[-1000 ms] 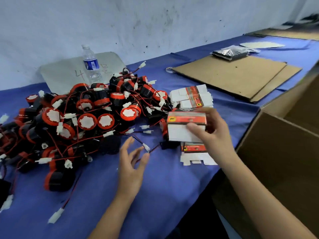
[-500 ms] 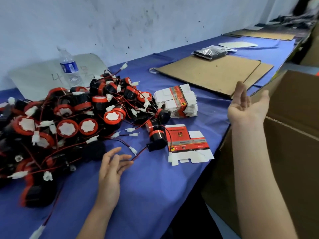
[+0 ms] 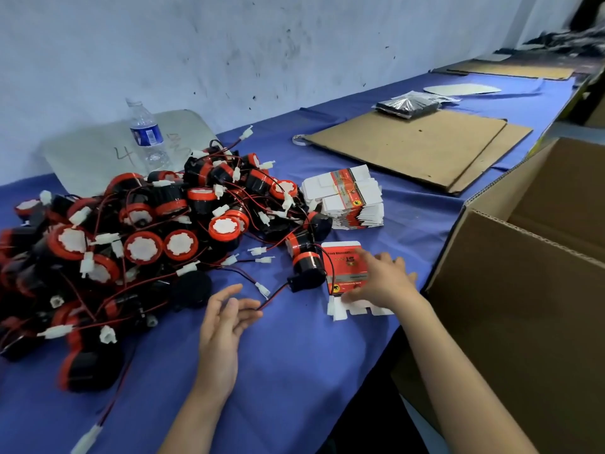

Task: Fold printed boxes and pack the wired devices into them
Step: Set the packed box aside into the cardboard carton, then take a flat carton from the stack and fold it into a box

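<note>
The right hand [image 3: 383,281] lies with fingers spread on 1 flat printed box [image 3: 339,262] at the near right edge of the table [image 3: 294,371]. The left hand [image 3: 226,319] hovers loose and empty near a wired device [image 3: 306,262]. It is best to lift the blank by 1 edge, then square it with 2 hands.

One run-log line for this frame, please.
right hand rests on flat printed box | left hand empty, near wired device | nothing held
</note>
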Demonstrator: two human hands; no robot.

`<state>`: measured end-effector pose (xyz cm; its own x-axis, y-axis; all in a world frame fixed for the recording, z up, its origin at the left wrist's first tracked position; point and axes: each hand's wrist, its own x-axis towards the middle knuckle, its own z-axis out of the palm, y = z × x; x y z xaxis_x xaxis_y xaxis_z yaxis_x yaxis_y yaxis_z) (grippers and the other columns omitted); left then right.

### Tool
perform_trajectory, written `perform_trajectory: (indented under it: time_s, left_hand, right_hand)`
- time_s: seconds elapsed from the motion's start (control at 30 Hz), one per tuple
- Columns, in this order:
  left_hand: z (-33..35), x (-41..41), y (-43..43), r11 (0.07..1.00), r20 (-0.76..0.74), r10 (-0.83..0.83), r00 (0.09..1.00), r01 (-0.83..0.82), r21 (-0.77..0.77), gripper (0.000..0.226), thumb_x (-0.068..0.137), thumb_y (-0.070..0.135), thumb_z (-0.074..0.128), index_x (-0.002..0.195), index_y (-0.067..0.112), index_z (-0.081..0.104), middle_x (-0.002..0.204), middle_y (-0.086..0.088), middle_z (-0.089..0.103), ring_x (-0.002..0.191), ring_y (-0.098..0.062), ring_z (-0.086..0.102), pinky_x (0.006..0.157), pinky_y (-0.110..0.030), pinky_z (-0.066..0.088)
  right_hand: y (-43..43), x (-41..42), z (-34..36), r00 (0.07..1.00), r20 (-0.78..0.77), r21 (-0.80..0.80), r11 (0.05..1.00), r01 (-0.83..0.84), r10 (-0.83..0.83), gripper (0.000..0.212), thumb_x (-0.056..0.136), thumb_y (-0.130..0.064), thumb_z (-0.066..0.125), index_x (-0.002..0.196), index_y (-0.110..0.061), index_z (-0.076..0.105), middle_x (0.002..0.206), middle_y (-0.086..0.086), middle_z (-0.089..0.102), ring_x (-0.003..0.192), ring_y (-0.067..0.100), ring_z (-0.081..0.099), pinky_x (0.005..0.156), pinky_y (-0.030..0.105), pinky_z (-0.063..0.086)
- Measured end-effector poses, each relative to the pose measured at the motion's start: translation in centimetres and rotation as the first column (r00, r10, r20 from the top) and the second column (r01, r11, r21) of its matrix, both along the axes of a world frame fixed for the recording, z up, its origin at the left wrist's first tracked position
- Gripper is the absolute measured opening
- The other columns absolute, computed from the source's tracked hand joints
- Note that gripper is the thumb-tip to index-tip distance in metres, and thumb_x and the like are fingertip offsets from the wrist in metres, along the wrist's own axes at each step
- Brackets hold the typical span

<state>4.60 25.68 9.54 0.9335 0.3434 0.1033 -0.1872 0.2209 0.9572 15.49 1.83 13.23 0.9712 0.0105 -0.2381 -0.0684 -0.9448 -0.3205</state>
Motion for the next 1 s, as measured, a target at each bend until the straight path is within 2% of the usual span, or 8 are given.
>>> perform_trajectory:
  time_s: [0.17, 0.3, 0.4, 0.47, 0.63, 0.77, 0.9, 1.0]
  left_hand:
    - [0.0, 0.0, -0.1, 1.000, -0.005, 0.002, 1.000, -0.002, 0.007, 0.024, 0.103, 0.012, 0.036, 0.109, 0.016, 0.059, 0.085, -0.006, 0.071, 0.076, -0.016, 0.067, 0.075, -0.021, 0.054]
    - [-0.1, 0.0, 0.0, 1.000, -0.014, 0.005, 1.000, -0.004, 0.027, 0.024, 0.103, 0.011, 0.036, 0.110, 0.014, 0.059, 0.086, -0.008, 0.071, 0.077, -0.016, 0.067, 0.074, -0.021, 0.055]
    - [-0.2, 0.0, 0.2, 0.999, -0.015, 0.005, 1.000, -0.005, 0.045, 0.025, 0.102, 0.010, 0.037, 0.110, 0.015, 0.060, 0.086, -0.008, 0.071, 0.078, -0.018, 0.067, 0.075, -0.022, 0.054]
    - [-0.2, -0.1, 0.1, 0.997, -0.010, 0.008, 1.000, -0.008, 0.075, 0.024, 0.101, 0.008, 0.038, 0.109, 0.016, 0.060, 0.086, -0.007, 0.071, 0.078, -0.019, 0.066, 0.077, -0.025, 0.054]
    - [0.2, -0.7, -0.9, 0.958, 0.026, -0.028, 0.999, 0.019, 0.286, 0.033, 0.088, 0.014, 0.063, 0.119, 0.025, 0.054, 0.098, 0.003, 0.069, 0.087, -0.017, 0.067, 0.080, -0.017, 0.051]
    - [0.0, -1.7, -1.5, 0.881, 0.084, -0.114, 0.990, 0.062, 0.470, 0.074, 0.081, 0.040, 0.062, 0.145, 0.034, 0.027, 0.128, 0.020, 0.056, 0.110, -0.011, 0.060, 0.093, -0.020, 0.047]
    - [-0.1, -2.1, -1.7, 0.848, 0.074, -0.098, 0.992, 0.045, 0.528, 0.078, 0.087, 0.037, 0.061, 0.145, 0.056, 0.013, 0.143, 0.013, 0.048, 0.123, -0.010, 0.054, 0.101, -0.024, 0.042]
    - [-0.2, -2.0, -1.4, 0.804, 0.067, -0.035, 0.997, -0.012, 0.595, 0.077, 0.087, 0.035, 0.065, 0.146, 0.050, 0.017, 0.139, 0.023, 0.046, 0.123, 0.007, 0.048, 0.098, -0.007, 0.036]
  right_hand:
    - [-1.4, 0.6, 0.4, 0.989, -0.079, -0.001, 0.992, 0.127, -0.127, 0.101, 0.061, -0.062, 0.080, 0.143, -0.036, 0.028, 0.145, 0.008, 0.026, 0.139, 0.033, 0.014, 0.105, 0.053, 0.025]
    - [-2.1, 1.1, 0.8, 0.970, -0.077, 0.144, 0.960, 0.241, -0.232, 0.085, 0.066, -0.044, 0.085, 0.132, -0.014, 0.040, 0.126, 0.010, 0.050, 0.122, 0.029, 0.047, 0.094, 0.039, 0.045]
    - [-2.2, 0.2, 1.5, 0.959, -0.012, 0.636, 0.738, 0.227, -0.284, 0.025, 0.079, -0.014, 0.078, 0.095, -0.008, 0.060, 0.094, 0.013, 0.060, 0.073, 0.020, 0.059, 0.062, 0.029, 0.048]
    - [-2.7, -1.1, 2.4, 0.915, 0.077, 0.796, 0.577, 0.182, -0.396, 0.010, 0.084, -0.010, 0.072, 0.080, -0.012, 0.063, 0.085, 0.014, 0.063, 0.067, 0.023, 0.060, 0.061, 0.031, 0.050]
    - [-3.1, -5.4, 6.1, 0.693, 0.278, 0.934, 0.354, -0.036, -0.665, 0.010, 0.086, -0.032, 0.071, 0.078, -0.034, 0.065, 0.078, -0.013, 0.067, 0.076, 0.010, 0.069, 0.050, 0.025, 0.055]
    - [0.9, -6.9, 5.5, 0.818, 0.166, 0.980, 0.185, -0.074, -0.550, 0.020, 0.086, -0.015, 0.070, 0.071, -0.027, 0.068, 0.069, -0.008, 0.066, 0.066, 0.015, 0.064, 0.058, 0.032, 0.055]
    - [4.4, -7.2, 3.8, 0.913, 0.003, 0.999, 0.045, 0.017, -0.409, 0.018, 0.085, -0.014, 0.070, 0.069, -0.022, 0.070, 0.073, 0.007, 0.067, 0.065, 0.023, 0.064, 0.055, 0.034, 0.055]
    - [5.3, -6.9, 3.0, 0.924, -0.163, 0.985, -0.116, 0.130, -0.346, 0.013, 0.083, -0.023, 0.071, 0.071, -0.021, 0.068, 0.078, 0.009, 0.070, 0.062, 0.024, 0.070, 0.051, 0.034, 0.055]
